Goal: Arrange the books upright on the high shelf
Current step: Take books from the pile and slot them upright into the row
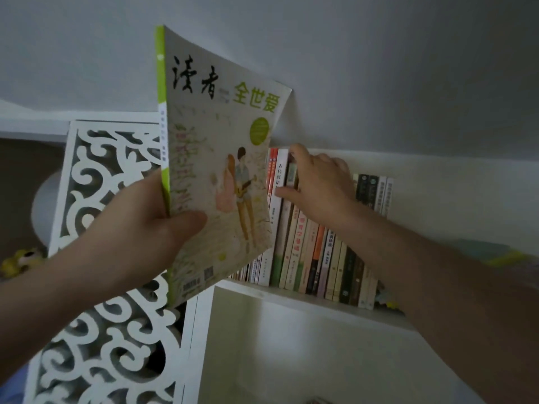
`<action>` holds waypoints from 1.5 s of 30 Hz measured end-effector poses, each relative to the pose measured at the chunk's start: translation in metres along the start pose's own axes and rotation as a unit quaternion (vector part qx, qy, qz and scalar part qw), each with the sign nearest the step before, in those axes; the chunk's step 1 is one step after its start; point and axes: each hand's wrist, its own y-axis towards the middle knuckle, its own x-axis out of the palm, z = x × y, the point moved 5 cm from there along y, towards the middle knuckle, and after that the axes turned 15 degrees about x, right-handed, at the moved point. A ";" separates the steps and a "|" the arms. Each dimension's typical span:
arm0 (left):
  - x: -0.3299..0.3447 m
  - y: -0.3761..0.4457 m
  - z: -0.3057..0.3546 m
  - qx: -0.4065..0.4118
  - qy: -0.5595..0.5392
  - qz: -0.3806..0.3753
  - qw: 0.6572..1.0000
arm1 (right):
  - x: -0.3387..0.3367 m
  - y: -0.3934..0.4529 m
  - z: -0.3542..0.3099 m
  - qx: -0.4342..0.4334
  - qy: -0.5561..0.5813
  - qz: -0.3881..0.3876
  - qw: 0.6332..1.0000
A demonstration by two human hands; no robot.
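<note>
1. The left hand is gripping a magazine at centre frame, thumb curled over the illustrated cover, the other fingers hidden behind the green spine; it is standing upright in the air, its far top corner bending against the wall.
2. The right hand is reaching to the row of books standing upright on the high shelf, right of centre, fingers spread and curling over the book tops, thumb pressing a white spine.
3. A white fretwork panel is filling the lower left.
</note>
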 end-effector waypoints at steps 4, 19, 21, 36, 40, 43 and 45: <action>0.010 0.002 -0.012 0.004 -0.029 0.001 1.000 | -0.015 0.000 0.025 -0.019 -0.094 0.002 0.995; 0.091 0.005 0.028 0.177 0.232 -0.017 0.956 | -0.024 -0.059 0.101 -0.012 -0.183 -0.018 0.983; 0.106 0.005 0.029 0.158 0.225 -0.020 0.961 | -0.024 -0.059 0.103 -0.009 -0.177 -0.022 0.984; 0.183 0.058 -0.016 0.078 0.252 -0.032 0.964 | -0.028 -0.046 0.101 0.005 -0.169 -0.067 0.983; 0.169 0.059 -0.037 0.097 0.272 0.010 0.957 | -0.039 -0.016 0.070 0.047 -0.091 -0.091 0.991; 0.154 0.060 -0.039 0.167 0.380 0.028 0.909 | -0.037 -0.007 0.035 0.012 0.008 -0.121 0.993; 0.155 0.055 -0.044 0.191 0.426 0.038 0.883 | -0.019 -0.001 0.017 0.048 0.127 -0.207 0.969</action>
